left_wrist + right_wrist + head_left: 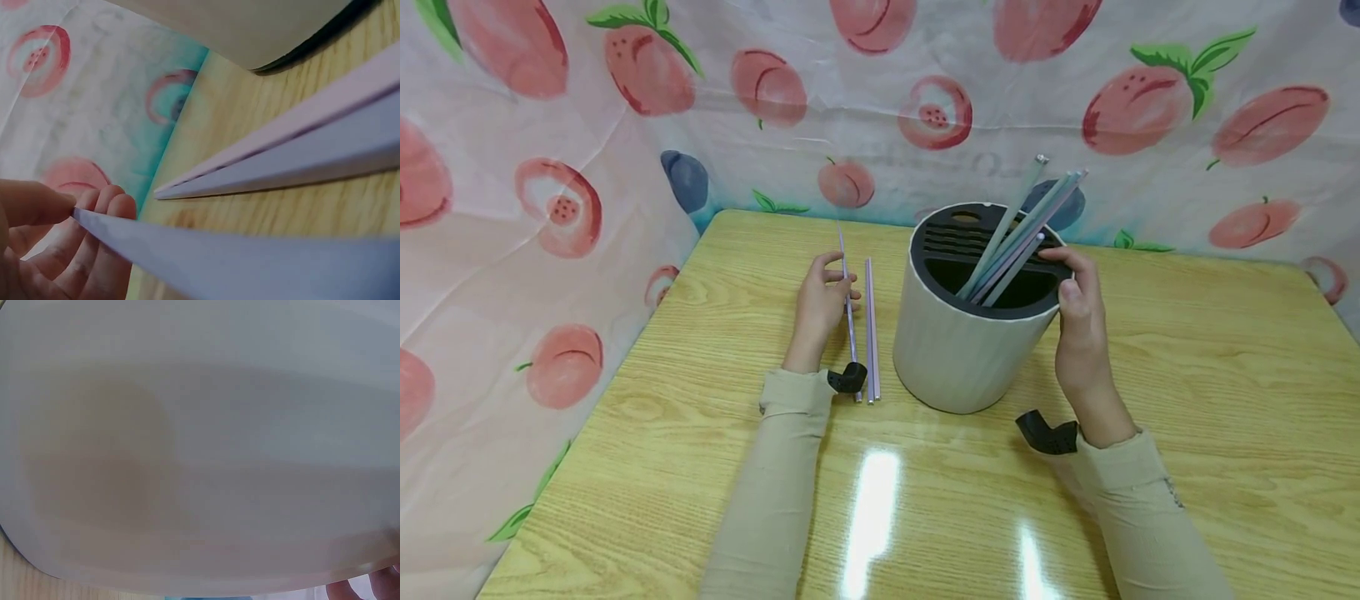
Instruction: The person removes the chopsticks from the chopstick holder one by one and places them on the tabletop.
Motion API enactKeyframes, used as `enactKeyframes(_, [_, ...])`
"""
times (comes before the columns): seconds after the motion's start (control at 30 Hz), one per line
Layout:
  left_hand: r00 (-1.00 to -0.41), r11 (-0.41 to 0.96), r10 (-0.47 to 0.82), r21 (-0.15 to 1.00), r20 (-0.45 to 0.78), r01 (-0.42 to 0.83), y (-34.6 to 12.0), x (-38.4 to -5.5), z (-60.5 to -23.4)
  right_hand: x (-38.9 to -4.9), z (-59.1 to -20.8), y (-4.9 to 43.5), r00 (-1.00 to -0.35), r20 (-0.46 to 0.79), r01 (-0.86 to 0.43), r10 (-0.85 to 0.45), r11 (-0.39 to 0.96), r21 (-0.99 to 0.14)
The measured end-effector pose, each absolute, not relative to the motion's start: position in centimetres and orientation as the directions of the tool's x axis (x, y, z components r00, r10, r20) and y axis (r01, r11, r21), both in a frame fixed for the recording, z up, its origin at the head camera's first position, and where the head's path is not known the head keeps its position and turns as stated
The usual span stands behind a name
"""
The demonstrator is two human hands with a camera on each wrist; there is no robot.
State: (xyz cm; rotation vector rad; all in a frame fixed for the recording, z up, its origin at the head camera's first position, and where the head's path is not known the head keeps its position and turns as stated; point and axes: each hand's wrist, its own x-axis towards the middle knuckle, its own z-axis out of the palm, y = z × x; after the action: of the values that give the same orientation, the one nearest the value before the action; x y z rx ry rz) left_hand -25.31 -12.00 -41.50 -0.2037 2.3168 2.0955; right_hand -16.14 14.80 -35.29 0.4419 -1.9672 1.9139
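A lilac chopstick [852, 333] is pinched by its thin end between the thumb and fingers of my left hand [826, 300]. In the left wrist view the fingertips [117, 205] show beside that tip. To its right, a pink and a lilac chopstick [872, 342] lie side by side on the table. My right hand [1082, 342] grips the rim of a cream utensil holder [970, 358], thumb outside and fingers over the black slotted top [951, 229]. Several green, blue and lilac chopsticks [1018, 242] lean to the right in its large opening. The holder's pale wall [200, 437] fills the right wrist view.
A wood-grain table [1210, 400] carries everything. Behind it and along the left hangs a cloth [1037, 100] printed with peaches. Each wrist wears a black camera mount, the left one [847, 378] overlapping the lilac chopstick in the head view.
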Motion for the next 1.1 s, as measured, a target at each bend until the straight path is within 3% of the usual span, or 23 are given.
enactKeyframes(0.23, [-0.992,0.263,-0.078,0.957,-0.104,-0.121,-12.2,-25.3,-42.2,-16.2,-35.3,14.8,-0.885,0.465,-0.463,0.021,0.062,-0.884])
enactKeyframes(0.67, [-0.987,0.410,0.021,0.902,-0.158,-0.136,-11.9,-25.3,-42.8,-16.3,-35.3,14.8,-0.878,0.479,-0.478,0.019,0.032,-0.878])
enactKeyframes(1.1, [-0.993,0.588,0.061,0.807,-0.101,-0.046,-11.3,-25.3,-42.8,-16.6,-35.5,15.0,-0.857,0.515,-0.515,0.026,0.000,-0.857])
